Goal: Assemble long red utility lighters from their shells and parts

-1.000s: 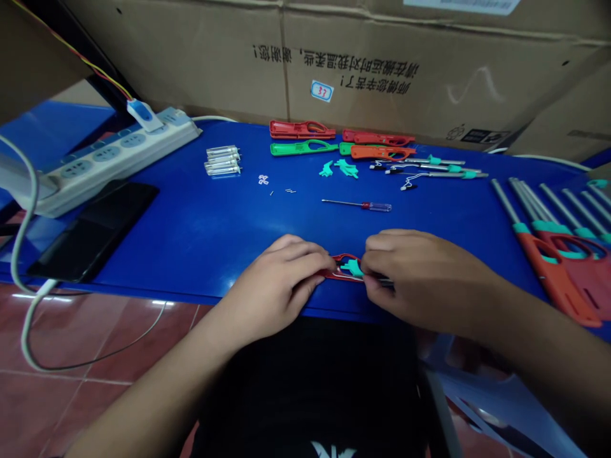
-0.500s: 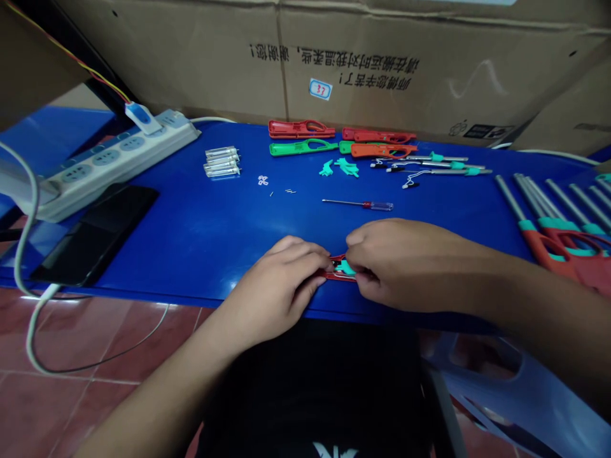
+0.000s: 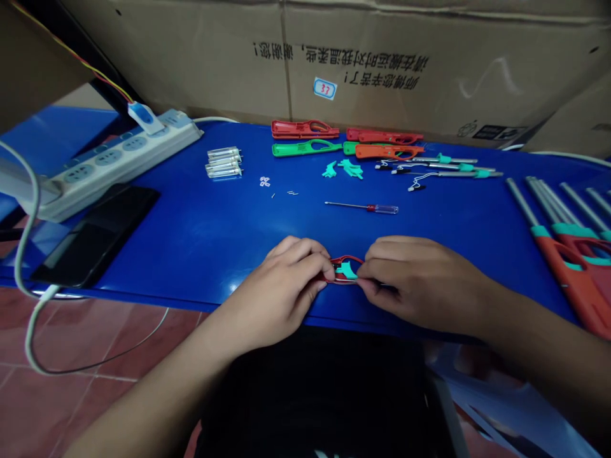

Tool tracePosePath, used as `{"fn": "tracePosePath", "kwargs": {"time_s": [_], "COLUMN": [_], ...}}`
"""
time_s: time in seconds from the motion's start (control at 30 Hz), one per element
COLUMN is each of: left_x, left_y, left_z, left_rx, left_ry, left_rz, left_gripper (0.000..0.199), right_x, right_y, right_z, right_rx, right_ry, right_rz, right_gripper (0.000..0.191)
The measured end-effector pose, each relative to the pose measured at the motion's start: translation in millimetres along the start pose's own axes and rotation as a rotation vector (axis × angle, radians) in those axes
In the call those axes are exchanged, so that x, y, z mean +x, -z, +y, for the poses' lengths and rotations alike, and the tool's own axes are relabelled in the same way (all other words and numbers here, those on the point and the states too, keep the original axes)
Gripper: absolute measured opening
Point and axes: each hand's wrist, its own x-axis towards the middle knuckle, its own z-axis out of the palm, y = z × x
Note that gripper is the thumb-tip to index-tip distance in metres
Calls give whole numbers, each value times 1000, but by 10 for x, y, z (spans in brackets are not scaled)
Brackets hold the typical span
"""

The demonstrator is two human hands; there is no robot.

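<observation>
At the near edge of the blue surface (image 3: 200,222), our left hand (image 3: 281,292) pinches the left end of the red casing (image 3: 344,259); our right hand (image 3: 420,280) pinches its right end. The teal trigger (image 3: 348,271) shows between our fingers, with the screwdriver (image 3: 379,208) lying beyond.

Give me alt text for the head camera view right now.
Left hand and right hand hold a red casing with a turquoise piece inside, on a blue table; a screwdriver lies beyond.
</observation>
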Motion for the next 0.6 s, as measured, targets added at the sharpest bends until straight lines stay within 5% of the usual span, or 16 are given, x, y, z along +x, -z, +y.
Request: {"fn": "tracePosePath", "kwargs": {"time_s": [0.43,0.6], "left_x": [0,3], "left_y": [11,18], "left_z": [-1,14], "left_rx": [-15,-5], "left_ry": [33,32], "left_rz": [20,7], "left_gripper": [24,30], "right_x": [-18,-50], "right_y": [-111,-146], "right_z": [-14,-74], "right_rx": [77,84], "right_ry": [1,-100], "right_rz": [27,30], "right_gripper": [21,25]}}
